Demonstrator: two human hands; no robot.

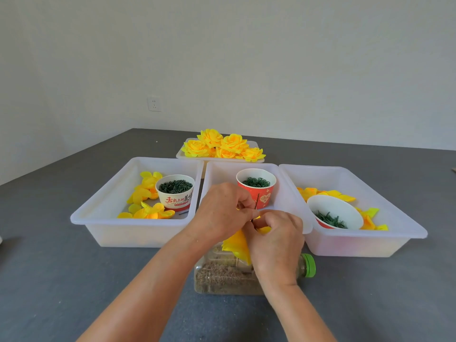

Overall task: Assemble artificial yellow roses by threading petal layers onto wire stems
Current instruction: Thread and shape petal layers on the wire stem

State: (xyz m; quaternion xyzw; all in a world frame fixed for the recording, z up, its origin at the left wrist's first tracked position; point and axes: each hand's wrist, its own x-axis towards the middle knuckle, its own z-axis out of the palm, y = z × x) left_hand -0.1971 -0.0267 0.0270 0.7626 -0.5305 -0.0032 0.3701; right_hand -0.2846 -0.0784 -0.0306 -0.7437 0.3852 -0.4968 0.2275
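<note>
Both hands meet in front of the middle bin. My left hand [223, 209] pinches a thin dark wire stem [256, 202] that stands up between the fingers. My right hand [276, 240] grips a yellow petal layer [237, 244] that hangs below the fingers, just under the wire. Loose yellow petals [145, 193] lie in the left bin [98, 213], and more petals [370, 215] lie in the right bin [394, 218]. Several finished yellow roses [222, 145] are piled in the far tray [182, 156].
A white cup [176, 193] of dark green parts stands in the left bin, a red cup [256, 187] of green rings in the middle bin [217, 174], a tilted cup [334, 214] of green pieces in the right bin. A sand-filled bottle [227, 275] with green cap lies under my hands.
</note>
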